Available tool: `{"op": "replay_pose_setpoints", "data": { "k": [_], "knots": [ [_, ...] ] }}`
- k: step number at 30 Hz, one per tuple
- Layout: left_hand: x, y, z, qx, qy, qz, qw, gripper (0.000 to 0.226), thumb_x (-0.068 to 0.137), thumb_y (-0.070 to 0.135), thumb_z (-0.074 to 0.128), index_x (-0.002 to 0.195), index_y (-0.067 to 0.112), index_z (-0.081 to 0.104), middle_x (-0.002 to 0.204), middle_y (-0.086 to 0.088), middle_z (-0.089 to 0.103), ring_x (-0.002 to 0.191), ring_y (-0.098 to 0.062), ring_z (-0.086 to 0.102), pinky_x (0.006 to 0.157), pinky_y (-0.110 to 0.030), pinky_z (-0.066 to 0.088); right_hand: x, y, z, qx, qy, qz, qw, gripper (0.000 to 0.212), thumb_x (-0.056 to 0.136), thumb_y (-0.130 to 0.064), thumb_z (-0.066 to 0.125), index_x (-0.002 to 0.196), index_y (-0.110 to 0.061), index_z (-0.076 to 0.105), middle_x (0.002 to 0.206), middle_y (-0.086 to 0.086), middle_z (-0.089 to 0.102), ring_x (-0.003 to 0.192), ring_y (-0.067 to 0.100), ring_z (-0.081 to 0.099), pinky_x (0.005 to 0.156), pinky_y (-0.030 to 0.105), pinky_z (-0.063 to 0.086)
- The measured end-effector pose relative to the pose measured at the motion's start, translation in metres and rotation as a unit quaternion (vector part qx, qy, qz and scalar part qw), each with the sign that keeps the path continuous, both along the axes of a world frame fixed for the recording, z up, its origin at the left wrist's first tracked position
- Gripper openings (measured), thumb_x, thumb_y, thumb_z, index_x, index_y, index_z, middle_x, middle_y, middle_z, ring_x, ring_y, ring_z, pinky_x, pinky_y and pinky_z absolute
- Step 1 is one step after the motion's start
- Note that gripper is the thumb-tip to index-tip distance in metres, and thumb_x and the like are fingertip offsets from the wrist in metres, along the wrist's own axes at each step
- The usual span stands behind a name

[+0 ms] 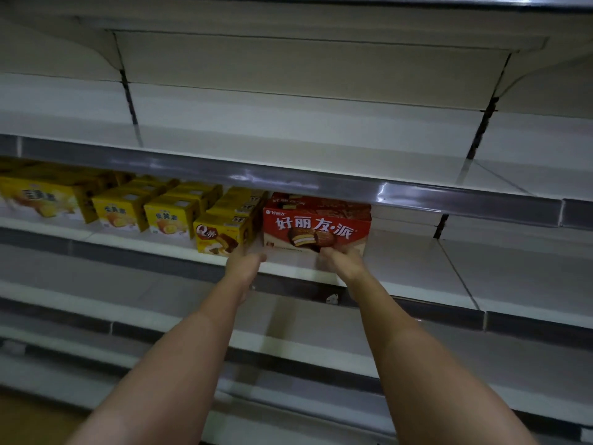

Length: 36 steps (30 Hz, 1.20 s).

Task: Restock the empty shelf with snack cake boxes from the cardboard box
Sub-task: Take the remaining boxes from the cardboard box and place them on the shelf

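Both arms stretched forward, hands side by side at the shelf's front edge.

The left hand (245, 263) is loosely curled with its thumb jutting right; the right hand (341, 260) curls its fingers forward and down, fingertips hidden. Forearms are bare, converging slightly toward the wrists.

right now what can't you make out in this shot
Head view, the only one:
- Cardboard box: not in view, so the stock left is unknown.
- Fingers of the left hand and right hand: hidden behind the hands at the base of the red box.
- Behind the red box: covered by the shelf lip above.
- Small print on the yellow boxes: blurred.
- Floor: cut off by the bottom edge.
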State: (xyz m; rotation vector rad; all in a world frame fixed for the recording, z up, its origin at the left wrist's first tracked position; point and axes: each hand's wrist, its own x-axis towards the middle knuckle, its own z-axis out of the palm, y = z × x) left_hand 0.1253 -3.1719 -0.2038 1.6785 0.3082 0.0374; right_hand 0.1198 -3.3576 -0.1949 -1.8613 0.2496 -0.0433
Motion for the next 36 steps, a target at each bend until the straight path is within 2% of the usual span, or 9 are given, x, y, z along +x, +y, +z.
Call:
{"op": "replay_pose_setpoints", "data": {
  "k": [4, 7, 10, 15, 22, 28, 36],
  "knots": [
    [-0.042, 0.028, -0.013, 0.002, 0.028, 0.068, 0.997, 0.064, 0.094, 0.019, 0.056, 0.148, 0.006, 0.026, 0.151, -0.012, 0.032, 0.136, -0.031, 0.034, 0.098, -0.033, 0.034, -0.024, 0.023, -0.007, -0.007, 0.047, 0.068, 0.997, 0.055, 0.092, -0.030, 0.057, 0.140, -0.007, 0.043, 0.145, 0.008, 0.043, 0.131, 0.027, 0.041, 0.108, 0.036, 0.034],
    [-0.072, 0.054, -0.027, -0.009, 0.057, 0.105, 0.993, 0.071, 0.095, 0.027, 0.056, 0.152, 0.009, 0.017, 0.157, -0.010, 0.022, 0.140, -0.031, 0.028, 0.109, -0.038, 0.028, -0.042, 0.043, -0.012, -0.011, 0.063, 0.116, 0.991, 0.058, 0.093, -0.032, 0.056, 0.144, -0.007, 0.039, 0.148, 0.009, 0.039, 0.133, 0.027, 0.039, 0.107, 0.035, 0.034],
    [-0.104, 0.081, -0.042, -0.018, 0.071, 0.139, 0.988, 0.072, 0.096, 0.031, 0.054, 0.152, 0.008, 0.016, 0.158, -0.010, 0.019, 0.142, -0.032, 0.023, 0.112, -0.043, 0.025, -0.058, 0.065, -0.016, -0.011, 0.068, 0.150, 0.986, 0.056, 0.095, -0.029, 0.055, 0.143, -0.006, 0.038, 0.148, 0.010, 0.039, 0.134, 0.028, 0.038, 0.107, 0.035, 0.033],
    [-0.155, 0.138, -0.067, -0.043, 0.110, 0.210, 0.970, 0.069, 0.095, 0.046, 0.049, 0.150, 0.012, 0.026, 0.156, -0.010, 0.026, 0.139, -0.033, 0.030, 0.113, -0.047, 0.026, -0.088, 0.114, -0.035, -0.036, 0.106, 0.209, 0.971, 0.058, 0.095, -0.029, 0.054, 0.146, -0.008, 0.035, 0.152, 0.009, 0.033, 0.137, 0.029, 0.035, 0.113, 0.038, 0.030],
    [-0.235, 0.225, -0.095, -0.042, 0.122, 0.314, 0.941, 0.068, 0.097, 0.047, 0.044, 0.150, 0.009, 0.025, 0.156, -0.010, 0.025, 0.139, -0.033, 0.030, 0.113, -0.045, 0.026, -0.140, 0.203, -0.066, -0.082, 0.141, 0.322, 0.933, 0.060, 0.096, -0.034, 0.052, 0.147, -0.009, 0.032, 0.153, 0.009, 0.031, 0.137, 0.028, 0.034, 0.110, 0.036, 0.029],
    [-0.315, 0.301, -0.116, -0.088, 0.121, 0.382, 0.912, 0.069, 0.097, 0.051, 0.040, 0.150, 0.010, 0.026, 0.155, -0.009, 0.027, 0.141, -0.030, 0.029, 0.113, -0.041, 0.024, -0.195, 0.295, -0.074, -0.090, 0.161, 0.386, 0.904, 0.063, 0.094, -0.037, 0.055, 0.147, -0.011, 0.031, 0.152, 0.009, 0.031, 0.138, 0.029, 0.033, 0.109, 0.038, 0.031],
    [-0.418, 0.402, -0.127, -0.110, 0.153, 0.475, 0.860, 0.070, 0.094, 0.059, 0.041, 0.146, 0.013, 0.036, 0.151, -0.010, 0.036, 0.135, -0.035, 0.038, 0.111, -0.048, 0.032, -0.266, 0.421, -0.077, -0.102, 0.176, 0.466, 0.861, 0.062, 0.096, -0.033, 0.054, 0.148, -0.010, 0.030, 0.153, 0.008, 0.030, 0.139, 0.026, 0.031, 0.110, 0.036, 0.028]
  ]
}}
